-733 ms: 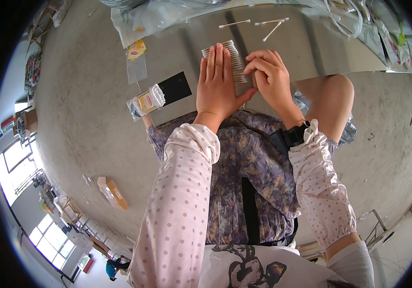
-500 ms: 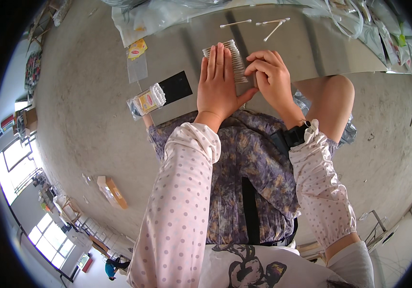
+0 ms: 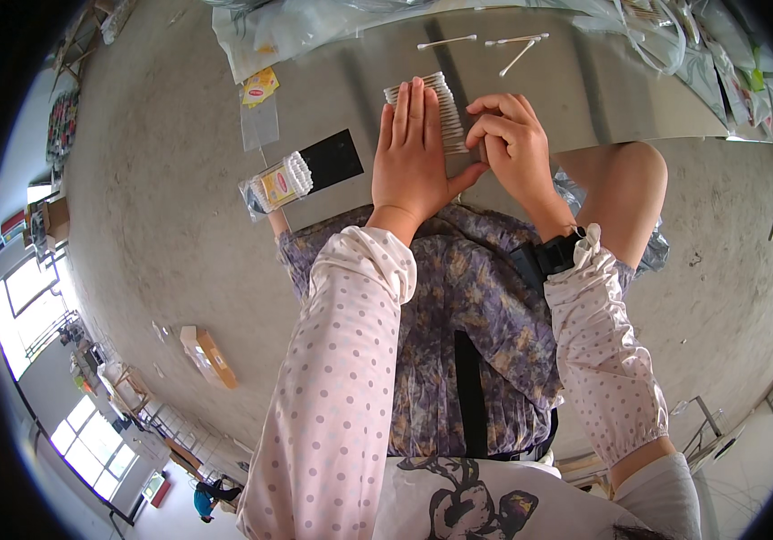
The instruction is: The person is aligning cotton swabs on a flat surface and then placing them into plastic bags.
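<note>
A flat row of white-tipped cotton swabs (image 3: 449, 117) lies on the metal table (image 3: 539, 90). My left hand (image 3: 409, 162) rests flat on it, fingers straight and thumb out to the right, hiding much of the row. Just right of the swabs is my right hand (image 3: 517, 148), its fingers curled inward; whether anything is in them is hidden. To the left, a clear packet of cotton swabs (image 3: 283, 183) with a yellow label sits at the end of a black strip (image 3: 337, 159). Beyond my hands lie a few loose cotton swabs (image 3: 447, 42).
A clear bag (image 3: 260, 124) with a yellow card (image 3: 260, 86) lies at the table's left edge. Plastic sheeting (image 3: 314, 38) runs along the far side, and bagged goods (image 3: 719, 67) pile up at far right. A cardboard box (image 3: 208, 357) stands on the floor.
The view has shifted very slightly. Both hands keep the same pose, the left flat on the swab row and the right curled beside it.
</note>
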Tool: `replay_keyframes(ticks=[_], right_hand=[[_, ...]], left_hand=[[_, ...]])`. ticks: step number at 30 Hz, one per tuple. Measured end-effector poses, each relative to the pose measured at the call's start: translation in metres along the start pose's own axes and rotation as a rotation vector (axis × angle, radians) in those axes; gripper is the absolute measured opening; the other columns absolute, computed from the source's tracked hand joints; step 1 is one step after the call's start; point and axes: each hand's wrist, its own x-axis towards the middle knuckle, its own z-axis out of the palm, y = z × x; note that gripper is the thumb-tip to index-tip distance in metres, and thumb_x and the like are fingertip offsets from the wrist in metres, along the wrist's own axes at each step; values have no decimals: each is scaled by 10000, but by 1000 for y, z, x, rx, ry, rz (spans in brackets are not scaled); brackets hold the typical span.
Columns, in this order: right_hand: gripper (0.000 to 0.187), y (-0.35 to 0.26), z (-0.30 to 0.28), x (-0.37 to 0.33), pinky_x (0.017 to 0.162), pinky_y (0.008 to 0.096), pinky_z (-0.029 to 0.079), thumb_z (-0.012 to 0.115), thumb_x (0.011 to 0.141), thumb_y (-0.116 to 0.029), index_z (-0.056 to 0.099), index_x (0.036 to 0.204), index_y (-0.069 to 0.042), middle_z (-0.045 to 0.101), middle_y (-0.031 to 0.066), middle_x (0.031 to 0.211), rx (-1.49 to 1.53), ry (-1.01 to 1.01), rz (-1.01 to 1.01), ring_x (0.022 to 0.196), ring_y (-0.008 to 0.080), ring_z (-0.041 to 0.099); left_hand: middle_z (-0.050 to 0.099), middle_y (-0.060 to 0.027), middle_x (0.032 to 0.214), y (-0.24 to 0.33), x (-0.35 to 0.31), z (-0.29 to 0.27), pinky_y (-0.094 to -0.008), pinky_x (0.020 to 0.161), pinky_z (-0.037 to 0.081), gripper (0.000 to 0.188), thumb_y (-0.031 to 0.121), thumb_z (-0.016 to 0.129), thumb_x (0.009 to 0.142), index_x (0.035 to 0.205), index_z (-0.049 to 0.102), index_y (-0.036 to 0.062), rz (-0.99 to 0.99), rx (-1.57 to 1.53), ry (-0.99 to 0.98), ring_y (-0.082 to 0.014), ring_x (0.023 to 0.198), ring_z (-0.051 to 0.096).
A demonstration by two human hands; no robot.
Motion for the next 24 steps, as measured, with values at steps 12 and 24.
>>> replay_keyframes(ticks=[12,24], right_hand=[[179,1,1,0,763,349,516,606,734,52,687,688,-100,668,-13,973,-30,3,-21,897,223,595],[244,1,2,1,752,361,520,566,711,91,701,778,-100,664,-3,956,-7,27,-16,876,240,593]], left_hand=[[253,-250,1580,0,1,1,-451,1217,177,1069,692,581,818,1491,282,-82,1,11,0,-345,1499,201],[219,-221,1598,0,0,2,-461,1217,180,1125,784,507,812,1503,261,-68,-5,62,-35,-334,1507,156]])
